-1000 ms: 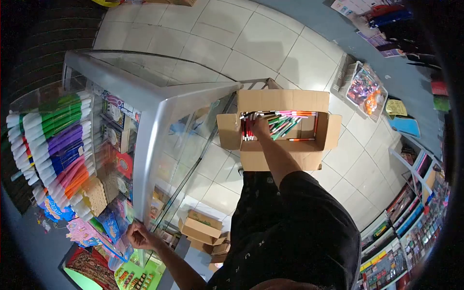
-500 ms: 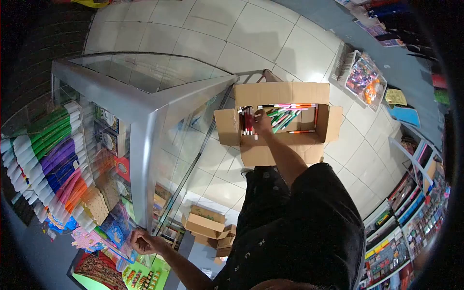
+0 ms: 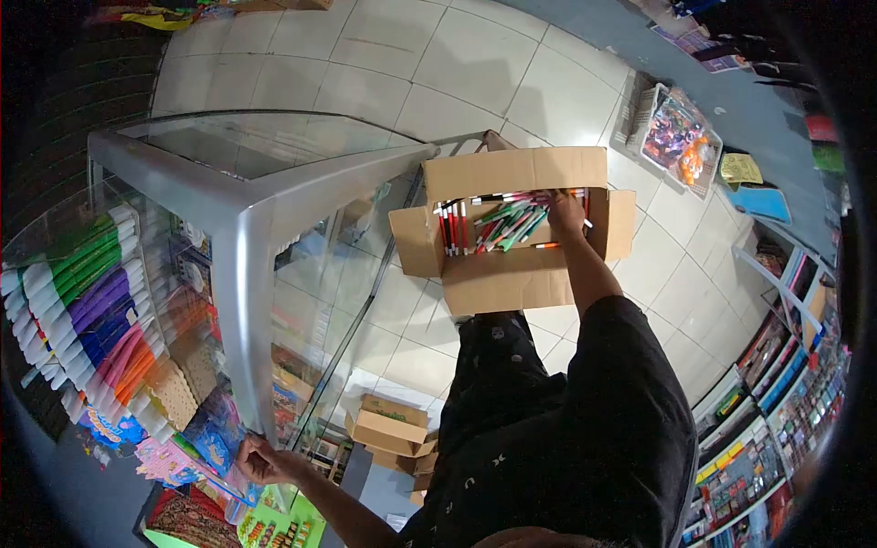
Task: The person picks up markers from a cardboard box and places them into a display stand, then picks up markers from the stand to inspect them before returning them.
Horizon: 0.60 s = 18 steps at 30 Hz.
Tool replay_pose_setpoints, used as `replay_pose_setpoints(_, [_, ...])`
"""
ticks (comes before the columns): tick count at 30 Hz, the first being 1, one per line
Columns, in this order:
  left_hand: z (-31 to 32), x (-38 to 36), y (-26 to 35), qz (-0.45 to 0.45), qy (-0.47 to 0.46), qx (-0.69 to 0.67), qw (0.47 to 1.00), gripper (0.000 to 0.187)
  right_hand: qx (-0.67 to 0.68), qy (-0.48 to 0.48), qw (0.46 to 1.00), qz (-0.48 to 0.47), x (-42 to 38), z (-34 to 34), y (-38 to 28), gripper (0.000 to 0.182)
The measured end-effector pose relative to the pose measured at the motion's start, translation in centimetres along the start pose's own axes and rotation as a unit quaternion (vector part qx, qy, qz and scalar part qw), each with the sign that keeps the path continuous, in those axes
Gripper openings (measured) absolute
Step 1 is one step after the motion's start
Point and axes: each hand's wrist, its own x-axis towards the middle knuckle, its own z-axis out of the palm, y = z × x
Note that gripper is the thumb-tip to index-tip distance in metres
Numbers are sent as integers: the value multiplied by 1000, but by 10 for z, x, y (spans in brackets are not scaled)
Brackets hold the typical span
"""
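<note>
Your left hand [image 3: 265, 462], fingers curled, sits by the display case [image 3: 243, 310] at ten o'clock; at twelve, your right hand [image 3: 566, 216] dips among the box's [image 3: 507, 283] pens [image 3: 513, 224], grip hidden: pinch lightly, align them neatly

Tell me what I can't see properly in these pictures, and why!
All in the head view:
- Right hand: its fingertips point away, so I can't tell if it grips a pen.
- Pens in the cardboard box: some are covered by that hand and by other pens.
- Left hand: its curled fingers hide whether anything is inside.
- Packets on the right-hand shelves: too small to read.
</note>
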Motion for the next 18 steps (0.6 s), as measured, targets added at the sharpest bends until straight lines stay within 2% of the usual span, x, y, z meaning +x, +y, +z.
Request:
replay_pose_setpoints(1, [3, 0, 1, -7, 11, 9, 1000, 23, -62, 18, 997, -43, 5, 8, 7, 34])
replay_pose_setpoints(4, [4, 0, 4, -11, 14, 14, 1000, 25, -128, 13, 990, -54, 29, 47, 20, 36])
replay_pose_setpoints(5, [4, 0, 4, -10, 10, 11, 1000, 25, -113, -1, 992, -50, 29, 46, 20, 36])
replay_pose_setpoints(7, [1, 1, -1, 18, -4, -13, 1000, 26, -84, -30, 995, -40, 5, 2, -7, 36])
replay_pose_setpoints(10, [-3, 2, -5, 35, -21, -8, 999, 26, -51, 97, 990, -88, 5, 20, 5, 26])
replay_pose_setpoints(14, [0, -2, 2, -11, -1, -17, 1000, 22, -129, -27, 983, -131, 0, 10, 11, 25])
replay_pose_setpoints(18, [-6, -2, -14, 12, -11, -40, 999, 15, -89, 9, 982, -168, -24, -6, 8, 22])
